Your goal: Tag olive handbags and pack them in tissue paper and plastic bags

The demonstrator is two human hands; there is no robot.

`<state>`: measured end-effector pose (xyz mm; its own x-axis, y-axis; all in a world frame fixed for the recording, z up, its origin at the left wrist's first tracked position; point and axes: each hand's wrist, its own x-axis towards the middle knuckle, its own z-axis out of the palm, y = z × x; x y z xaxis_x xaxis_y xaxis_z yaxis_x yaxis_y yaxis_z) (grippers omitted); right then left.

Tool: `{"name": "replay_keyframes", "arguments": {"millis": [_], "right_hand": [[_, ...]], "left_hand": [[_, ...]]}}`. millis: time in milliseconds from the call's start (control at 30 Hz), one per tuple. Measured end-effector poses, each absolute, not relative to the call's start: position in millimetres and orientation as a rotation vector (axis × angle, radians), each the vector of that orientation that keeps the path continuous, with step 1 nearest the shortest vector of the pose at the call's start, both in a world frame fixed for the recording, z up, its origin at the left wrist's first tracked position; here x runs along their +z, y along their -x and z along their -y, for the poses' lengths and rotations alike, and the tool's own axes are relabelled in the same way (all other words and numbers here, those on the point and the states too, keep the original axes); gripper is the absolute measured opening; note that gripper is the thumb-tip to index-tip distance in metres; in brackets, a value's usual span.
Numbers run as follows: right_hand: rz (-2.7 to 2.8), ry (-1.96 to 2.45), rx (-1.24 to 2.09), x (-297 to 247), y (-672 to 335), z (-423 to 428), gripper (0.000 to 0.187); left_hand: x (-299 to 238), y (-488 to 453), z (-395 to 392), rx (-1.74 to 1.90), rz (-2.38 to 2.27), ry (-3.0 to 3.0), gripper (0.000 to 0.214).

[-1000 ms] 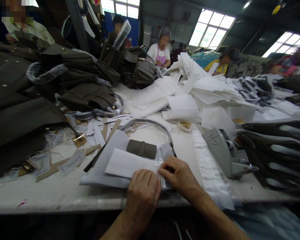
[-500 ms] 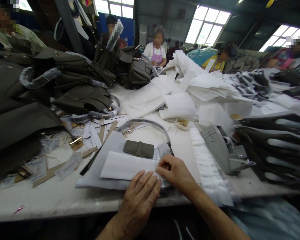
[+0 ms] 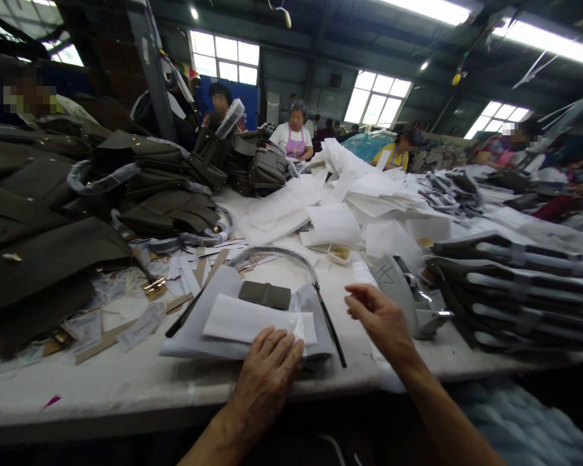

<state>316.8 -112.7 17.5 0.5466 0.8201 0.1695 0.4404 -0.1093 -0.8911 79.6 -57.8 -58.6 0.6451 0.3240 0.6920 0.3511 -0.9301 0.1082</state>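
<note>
A handbag lies flat at the table's front, its body covered by a white foam sheet (image 3: 184,343) and its plastic-wrapped handle (image 3: 276,250) arching behind. An olive flap tab (image 3: 265,294) shows above a folded white foam piece (image 3: 243,321). Along the folded piece's lower right edge, my left hand (image 3: 269,366) lies flat with fingers stretched out. A shiny clear strip (image 3: 297,321), looking like tape, crosses the foam's right end. My right hand (image 3: 381,320) hovers right of the bag, fingers loosely bent and apart, nothing visible in them. Nearest to it is a grey tape dispenser (image 3: 396,288).
Dark olive bags (image 3: 170,217) pile up on the left, with paper and plastic scraps (image 3: 187,275) beside them. White foam sheets (image 3: 335,223) heap at the back. Stacked wrapped bags (image 3: 515,291) stand right of the dispenser. A small plastic tub (image 3: 339,254) sits behind. Several people work across the table.
My right hand has left the folded foam and moved right toward the tape dispenser, its fingers loosening. My left hand stays on the foam. The camera view has tilted up and turned slightly right.
</note>
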Motion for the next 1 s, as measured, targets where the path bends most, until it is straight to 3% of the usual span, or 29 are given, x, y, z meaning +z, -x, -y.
{"name": "replay_keyframes", "arguments": {"millis": [200, 333, 567, 1000], "right_hand": [[0.805, 2.145, -0.049, 51, -448, 181, 0.037], [0.673, 2.215, 0.100, 44, -496, 195, 0.024], [0.613, 2.063, 0.513, 15, -510, 177, 0.034], [0.556, 1.930, 0.358, 28, -504, 210, 0.030]], "left_hand": [[-54, -81, 54, -1.299, 0.528, 2.736, 0.030], [-53, -83, 50, -1.366, 0.464, 2.671, 0.031], [-53, -84, 49, -1.336, 0.448, 2.633, 0.032], [-45, -84, 50, -1.318, 0.430, 2.652, 0.030]]}}
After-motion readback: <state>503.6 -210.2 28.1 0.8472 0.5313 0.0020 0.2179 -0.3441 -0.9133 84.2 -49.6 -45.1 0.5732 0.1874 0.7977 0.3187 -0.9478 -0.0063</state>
